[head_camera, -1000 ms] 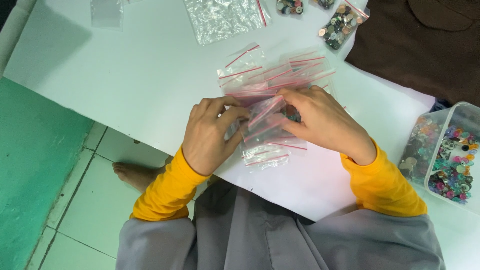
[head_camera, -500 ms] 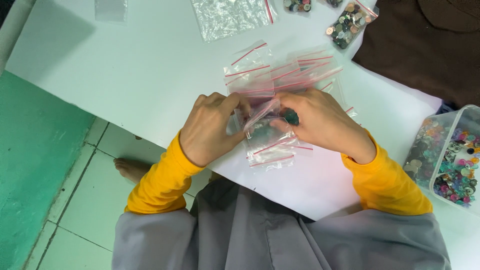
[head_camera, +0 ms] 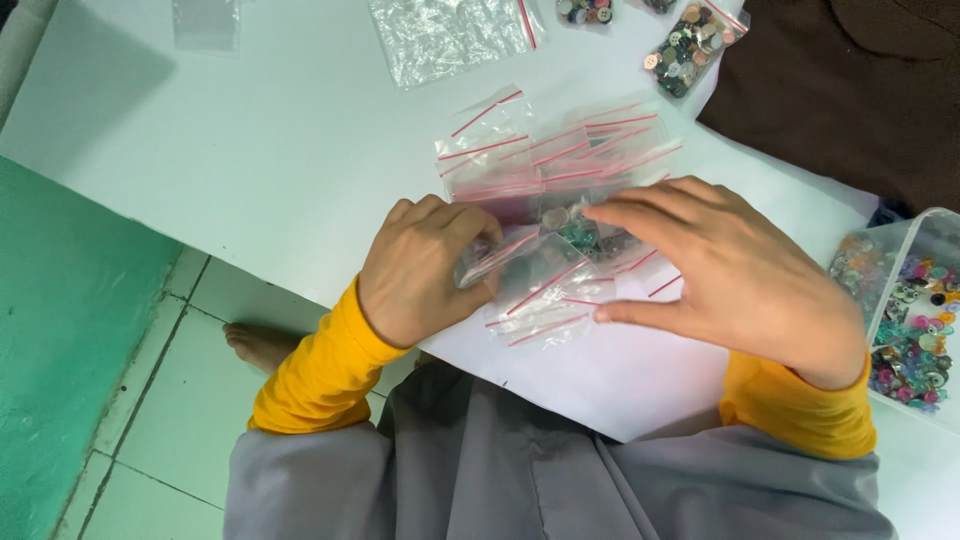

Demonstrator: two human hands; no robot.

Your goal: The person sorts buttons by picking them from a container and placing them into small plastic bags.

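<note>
My left hand [head_camera: 425,265] is curled shut, pinching the red-striped mouth of a small clear bag [head_camera: 500,262] right at the near edge of the white table [head_camera: 250,150]. My right hand [head_camera: 740,275] is spread open and flat, fingers hovering over the bag's belly and the buttons [head_camera: 580,232] inside it, gripping nothing.

Risks as I see them: this bag sits very close to the near edge, and part of the loose pile of empty bags [head_camera: 560,160] beneath it slides easily on the smooth top. One careless sweep of my open hand could push a few over the edge onto the tiled floor [head_camera: 190,400] beside my bare foot [head_camera: 262,345].

I can't tell whether the bag's strip is fully sealed. If it isn't, tilting it in my pinch could spill buttons across the table, and they'd roll.

At the right edge, the clear box [head_camera: 905,315] of coloured buttons stands open just beside my right wrist; an elbow swing could knock it.
</note>
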